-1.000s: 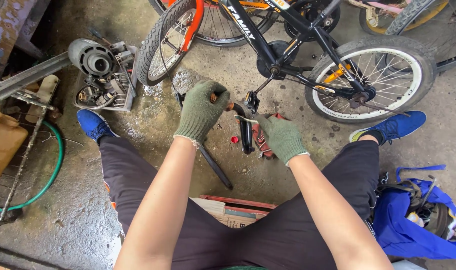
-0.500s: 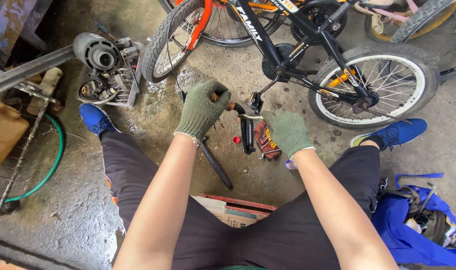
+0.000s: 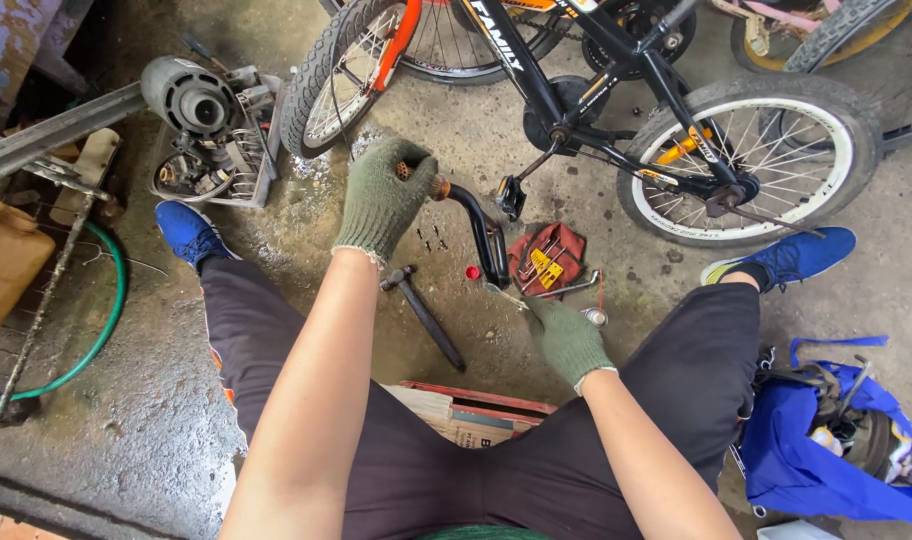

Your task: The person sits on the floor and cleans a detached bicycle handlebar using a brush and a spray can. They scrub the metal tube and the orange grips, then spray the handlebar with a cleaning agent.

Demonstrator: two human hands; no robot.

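Note:
My left hand (image 3: 381, 200), in a green knit glove, is closed around the rusty upper end of a black bent metal bar (image 3: 486, 235), held upright off the concrete floor. My right hand (image 3: 568, 338), also gloved, is lower, by my right thigh. Its fingers are closed on a small silvery wrench (image 3: 509, 297) that meets the bar's lower end. A red tool pouch (image 3: 546, 258) with small tools lies just right of the bar. A hammer (image 3: 423, 312) and a small red cap (image 3: 473, 272) lie on the floor between my hands.
A black bicycle (image 3: 576, 120) stands ahead, its rear wheel (image 3: 751, 160) near my right shoe (image 3: 786, 255). A tray of motor parts (image 3: 211, 135) lies far left, with a green hose (image 3: 96, 330). A blue bag of tools (image 3: 836, 440) lies at my right; a cardboard box (image 3: 476, 415) lies between my legs.
My left hand has lifted the bar's upper end up and away from me. My right hand has dropped from beside the red pouch to the bar's lower end.

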